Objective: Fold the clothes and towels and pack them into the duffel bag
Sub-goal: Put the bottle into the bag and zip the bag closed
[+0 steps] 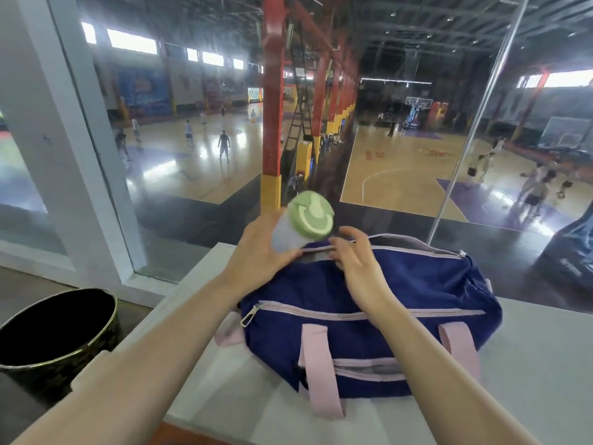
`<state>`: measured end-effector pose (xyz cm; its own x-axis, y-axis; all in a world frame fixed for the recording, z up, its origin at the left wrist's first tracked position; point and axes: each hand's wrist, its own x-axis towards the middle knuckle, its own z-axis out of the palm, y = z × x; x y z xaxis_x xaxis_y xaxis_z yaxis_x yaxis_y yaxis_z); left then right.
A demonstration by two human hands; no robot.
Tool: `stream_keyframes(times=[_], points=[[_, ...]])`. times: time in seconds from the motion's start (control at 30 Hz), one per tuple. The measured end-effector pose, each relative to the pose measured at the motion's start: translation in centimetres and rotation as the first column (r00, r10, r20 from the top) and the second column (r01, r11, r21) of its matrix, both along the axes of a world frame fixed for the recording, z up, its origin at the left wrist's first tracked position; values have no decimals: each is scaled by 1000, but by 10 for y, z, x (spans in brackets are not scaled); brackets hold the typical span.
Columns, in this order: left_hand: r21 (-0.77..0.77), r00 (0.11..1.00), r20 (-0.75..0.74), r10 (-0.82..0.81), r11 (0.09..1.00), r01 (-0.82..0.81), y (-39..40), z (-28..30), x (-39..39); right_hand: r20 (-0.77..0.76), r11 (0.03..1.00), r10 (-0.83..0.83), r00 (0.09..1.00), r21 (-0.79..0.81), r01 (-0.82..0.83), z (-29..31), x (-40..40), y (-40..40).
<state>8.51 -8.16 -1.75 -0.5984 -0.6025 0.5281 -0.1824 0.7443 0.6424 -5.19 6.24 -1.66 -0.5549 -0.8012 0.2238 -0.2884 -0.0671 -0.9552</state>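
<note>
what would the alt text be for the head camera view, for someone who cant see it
A person's left hand holds a green-lidded bottle above a navy duffel bag with pink straps, while the right hand reaches for its top zipper. The bag sits on a white ledge by a window overlooking basketball courts; a black bin stands lower left.

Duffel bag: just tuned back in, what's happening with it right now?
A person's left hand holds a bottle with a green lid over the left end of the blue duffel bag, which lies on a white table. The right hand is at the bag's top zipper. No clothes or towels are in view.
</note>
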Motion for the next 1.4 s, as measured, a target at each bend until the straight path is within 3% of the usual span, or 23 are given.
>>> stream_keyframes(times=[0.07,0.1,0.27,0.37,0.47,0.57,0.67,0.8,0.93,1.07,1.13,1.23,1.4], points=[[-202,992,115,54,979,-30,7,-5,-7,136,995,18,991,-102,-4,10,-4,10],[-278,985,151,81,960,-36,11,-7,-9,116,993,31,993,-115,-17,15,-5,16],[-373,976,201,83,928,-1,33,-8,-21,-272,999,0,962,49,14,21,-7,32],[-283,968,251,1,956,73,38,-5,-26,-340,989,-128,932,24,144,15,-15,35],[-222,983,161,88,974,-51,37,-5,-25,-268,958,-281,921,-29,284,15,-33,46],[-174,954,285,96,984,-47,40,-10,-27,-292,940,-335,896,-34,341,20,-49,55],[-274,893,405,195,958,-85,38,-22,-35,-451,941,-289,844,26,336,25,-49,61],[-381,850,392,352,903,-199,25,-16,-42,-647,950,-157,747,108,293,27,-36,62],[-438,824,435,363,885,-158,16,-11,-48,-677,965,-98,730,116,236,35,-33,50],[-584,803,280,526,757,-292,9,-6,-48,-718,976,-55,694,110,190,44,-32,26],[-516,793,310,524,793,-322,-5,-3,-46,-732,978,-35,681,114,174,45,-30,17],[-273,839,381,388,914,-299,-27,7,-45,-744,982,-18,668,113,153,45,-30,6],[-193,930,179,320,939,-286,-40,18,-50,-825,988,16,565,102,120,42,-28,-13]])
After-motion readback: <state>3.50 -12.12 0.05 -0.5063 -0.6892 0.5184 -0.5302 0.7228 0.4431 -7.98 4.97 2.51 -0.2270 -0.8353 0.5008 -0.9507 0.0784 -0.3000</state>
